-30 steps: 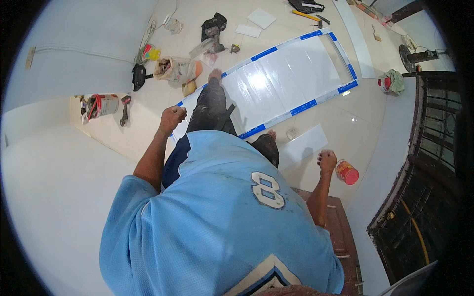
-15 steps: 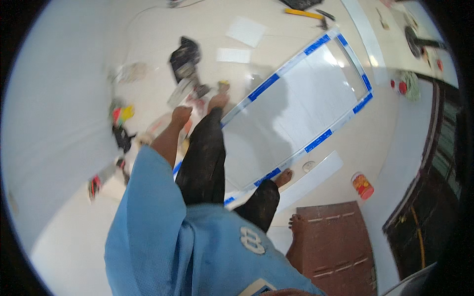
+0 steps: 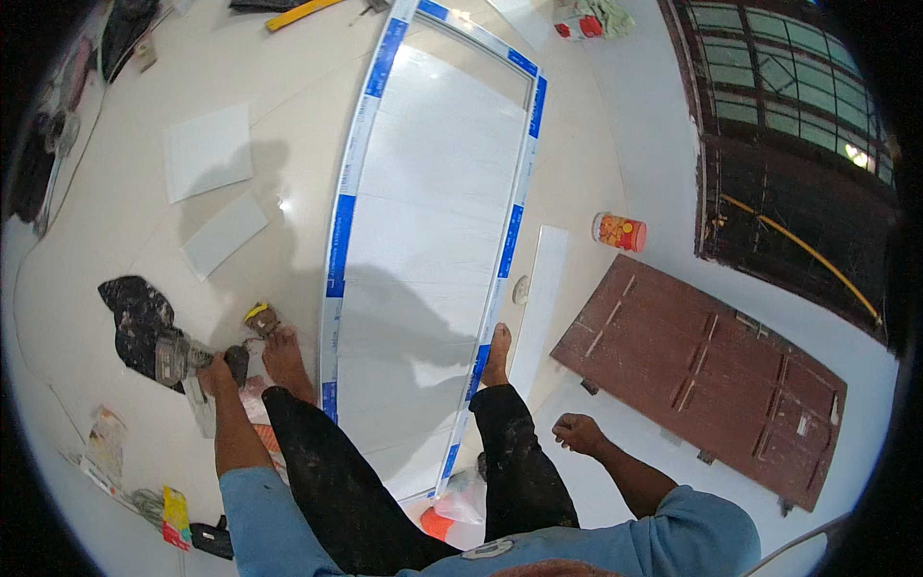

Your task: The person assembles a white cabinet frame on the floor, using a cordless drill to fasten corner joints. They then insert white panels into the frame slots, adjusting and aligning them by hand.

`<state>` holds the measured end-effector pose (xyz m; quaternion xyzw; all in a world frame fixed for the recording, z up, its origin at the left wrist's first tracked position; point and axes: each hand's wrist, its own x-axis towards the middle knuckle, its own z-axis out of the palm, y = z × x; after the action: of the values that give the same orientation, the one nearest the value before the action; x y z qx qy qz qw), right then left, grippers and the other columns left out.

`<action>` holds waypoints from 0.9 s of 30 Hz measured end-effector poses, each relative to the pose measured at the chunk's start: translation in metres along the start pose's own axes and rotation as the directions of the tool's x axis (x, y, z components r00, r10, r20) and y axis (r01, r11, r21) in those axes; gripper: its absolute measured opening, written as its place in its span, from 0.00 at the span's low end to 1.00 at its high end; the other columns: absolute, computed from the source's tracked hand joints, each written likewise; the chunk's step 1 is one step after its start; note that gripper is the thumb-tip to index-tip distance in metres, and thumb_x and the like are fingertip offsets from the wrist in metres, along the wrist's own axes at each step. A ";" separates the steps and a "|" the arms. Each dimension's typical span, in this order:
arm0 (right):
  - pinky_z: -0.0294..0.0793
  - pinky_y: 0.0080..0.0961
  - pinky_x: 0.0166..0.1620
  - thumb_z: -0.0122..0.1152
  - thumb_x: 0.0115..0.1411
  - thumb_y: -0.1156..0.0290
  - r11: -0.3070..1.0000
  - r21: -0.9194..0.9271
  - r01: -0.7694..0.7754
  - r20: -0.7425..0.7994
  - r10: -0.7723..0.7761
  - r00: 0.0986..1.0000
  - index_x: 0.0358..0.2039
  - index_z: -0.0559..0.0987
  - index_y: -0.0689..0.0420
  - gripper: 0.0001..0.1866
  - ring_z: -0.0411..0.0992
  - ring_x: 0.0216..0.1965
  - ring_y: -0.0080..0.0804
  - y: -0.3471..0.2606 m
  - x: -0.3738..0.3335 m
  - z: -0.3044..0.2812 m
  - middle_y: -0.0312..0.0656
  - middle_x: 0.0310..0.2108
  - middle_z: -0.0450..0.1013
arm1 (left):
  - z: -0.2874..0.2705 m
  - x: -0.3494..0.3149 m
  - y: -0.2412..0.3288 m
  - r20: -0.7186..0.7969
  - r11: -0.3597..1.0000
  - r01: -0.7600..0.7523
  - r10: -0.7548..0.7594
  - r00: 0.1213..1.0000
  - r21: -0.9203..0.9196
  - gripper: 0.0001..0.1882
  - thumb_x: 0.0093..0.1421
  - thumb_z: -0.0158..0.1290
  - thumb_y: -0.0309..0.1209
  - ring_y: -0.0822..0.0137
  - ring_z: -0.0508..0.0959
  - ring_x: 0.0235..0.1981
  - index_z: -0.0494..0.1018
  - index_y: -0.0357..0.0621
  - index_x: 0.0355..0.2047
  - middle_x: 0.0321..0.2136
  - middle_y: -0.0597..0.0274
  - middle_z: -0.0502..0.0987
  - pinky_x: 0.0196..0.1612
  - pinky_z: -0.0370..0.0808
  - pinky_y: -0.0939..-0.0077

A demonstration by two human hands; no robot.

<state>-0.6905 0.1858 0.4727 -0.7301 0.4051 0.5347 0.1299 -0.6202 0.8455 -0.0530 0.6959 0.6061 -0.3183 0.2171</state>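
We are standing astride the near end of a white panel with blue-taped edges (image 3: pixel 423 240), which is lying flat on the pale floor (image 3: pixel 125 231). Our left hand (image 3: pixel 216 370) is reaching down and grasping a grey power tool (image 3: pixel 178 356), which is sitting on the floor just left of our left foot (image 3: pixel 286 356). The tool's long axis is running roughly left to right, its body extending leftward from the grip toward a dark rag (image 3: pixel 135 313). Our right hand (image 3: pixel 577 433) is hanging clenched, holding nothing. The panel's long axis is pointing away from us. Farther right, a brown door (image 3: pixel 711 365) is lying flat, with an orange can (image 3: pixel 620 232) standing beyond it.
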 end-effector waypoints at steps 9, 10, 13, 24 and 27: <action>0.83 0.30 0.32 0.63 0.68 0.60 0.959 0.278 0.061 0.005 -0.065 0.998 0.41 0.84 0.60 0.14 0.82 0.29 0.29 0.094 0.005 0.001 0.43 0.32 0.83 | -0.094 -0.123 0.000 0.241 0.673 -0.060 0.346 0.907 -0.737 0.19 0.59 0.58 0.40 0.57 0.79 0.30 0.78 0.31 0.33 0.29 0.53 0.78 0.39 0.77 0.59; 0.84 0.36 0.38 0.64 0.68 0.61 0.974 0.196 0.115 -0.023 -0.113 0.993 0.42 0.84 0.60 0.14 0.83 0.32 0.37 0.119 0.013 -0.001 0.47 0.34 0.83 | -0.108 -0.150 0.001 0.236 0.758 -0.174 0.400 0.886 -0.629 0.17 0.58 0.57 0.39 0.59 0.78 0.29 0.77 0.33 0.30 0.29 0.55 0.77 0.37 0.76 0.60; 0.83 0.42 0.46 0.66 0.65 0.62 0.912 0.138 0.385 -0.204 -0.355 0.912 0.42 0.83 0.61 0.14 0.83 0.40 0.47 0.118 0.005 -0.050 0.52 0.38 0.83 | -0.164 -0.312 0.047 0.251 0.763 -0.343 0.541 0.803 -0.548 0.11 0.53 0.61 0.31 0.64 0.75 0.27 0.77 0.34 0.32 0.27 0.60 0.77 0.34 0.74 0.66; 0.54 0.61 0.74 0.71 0.57 0.64 0.042 -0.503 0.863 -0.299 -0.946 -0.128 0.67 0.68 0.73 0.42 0.62 0.71 0.62 0.100 -0.120 -0.329 0.68 0.65 0.67 | -0.139 -1.001 0.200 0.824 0.121 -0.964 0.501 0.264 0.235 0.32 0.48 0.64 0.45 0.37 0.83 0.42 0.80 0.29 0.45 0.38 0.32 0.83 0.51 0.77 0.53; 0.61 0.58 0.72 0.59 0.65 0.68 0.112 -0.552 0.826 -0.208 -0.978 -0.007 0.67 0.65 0.76 0.35 0.75 0.57 0.60 0.134 -0.118 -0.380 0.65 0.49 0.78 | -0.089 -1.104 0.211 0.902 -0.035 -0.995 0.426 0.073 0.098 0.31 0.48 0.64 0.47 0.38 0.84 0.39 0.82 0.27 0.41 0.38 0.32 0.84 0.49 0.80 0.50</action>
<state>-0.5435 -0.0833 0.7595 -0.9360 -0.2329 0.1362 0.2262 -0.4664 0.0921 0.7718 0.7576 -0.2496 -0.5544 0.2375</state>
